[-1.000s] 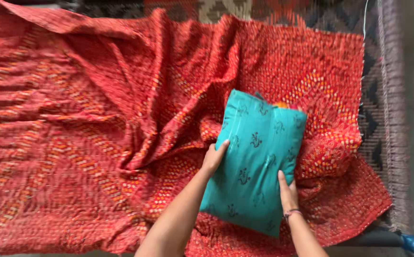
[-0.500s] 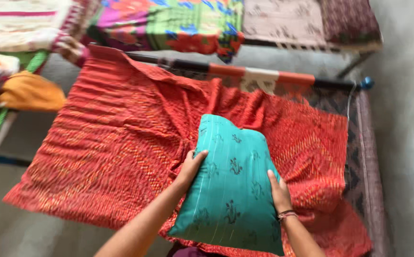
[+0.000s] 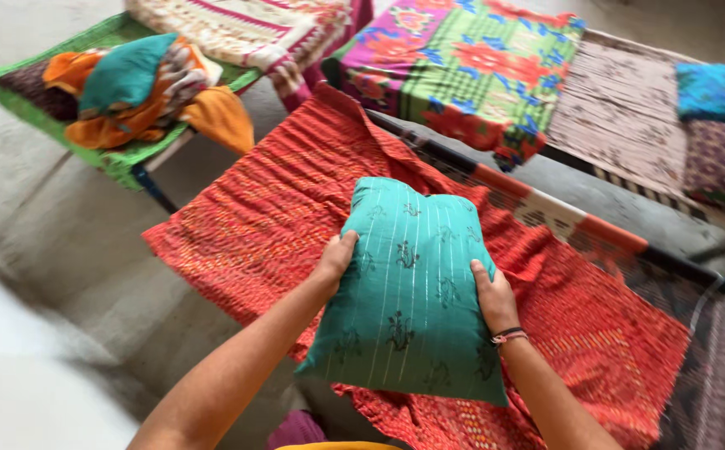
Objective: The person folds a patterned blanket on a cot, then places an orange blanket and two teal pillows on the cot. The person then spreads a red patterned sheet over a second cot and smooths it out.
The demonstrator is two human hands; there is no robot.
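From the head camera, a teal pillow [image 3: 408, 292] with small dark flower prints and thin pale stripes is held up in both hands, over a red quilt [image 3: 296, 192]. The left hand [image 3: 335, 260] presses flat against the pillow's left edge, fingers together and wrapped onto the cover. The right hand [image 3: 496, 298] clamps the pillow's right edge, thumb on the front face; a thread band [image 3: 508, 336] circles that wrist.

The quilt lies rumpled under and behind the pillow, spread across a woven cot [image 3: 696, 333] whose frame shows to the pillow's right. Beyond the pillow, further back, a bright patchwork cloth [image 3: 471, 67] of green, pink and red covers a second cot, with a blue cushion [image 3: 721, 92] at the far right. Up and to the left of the pillow stands a green cot [image 3: 112, 158] carrying a heap of orange and teal cloth [image 3: 142, 87]. Left of the pillow, grey floor [image 3: 54, 250] shows.
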